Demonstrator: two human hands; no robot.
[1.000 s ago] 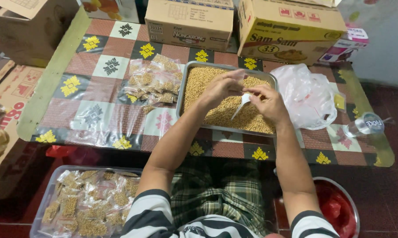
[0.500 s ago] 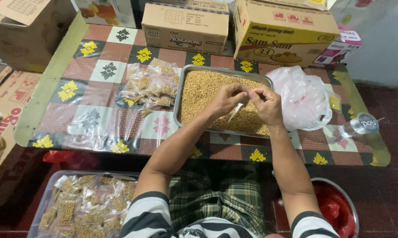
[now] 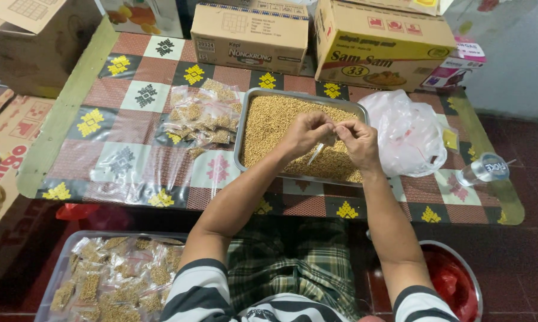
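My left hand [image 3: 306,132] and my right hand [image 3: 357,142] meet over a metal tray [image 3: 243,128] filled with small golden-brown grains. Between the fingers of both hands is a small clear plastic bag [image 3: 320,147], its lower end hanging down over the grains. The tray rests on a low table [image 3: 132,107] covered with a patterned red, white and black cloth. A pile of small filled clear packets [image 3: 203,114] lies just left of the tray.
Cardboard boxes [image 3: 251,36] line the table's far edge. A crumpled clear plastic bag [image 3: 407,132] lies right of the tray, a small sealed water cup [image 3: 485,168] beyond it. A clear bin of filled packets [image 3: 111,280] sits at lower left, a bowl with red plastic [image 3: 454,280] at lower right.
Both hands stayed together over the tray, working the small bag with their fingers. The camera shifted slightly.
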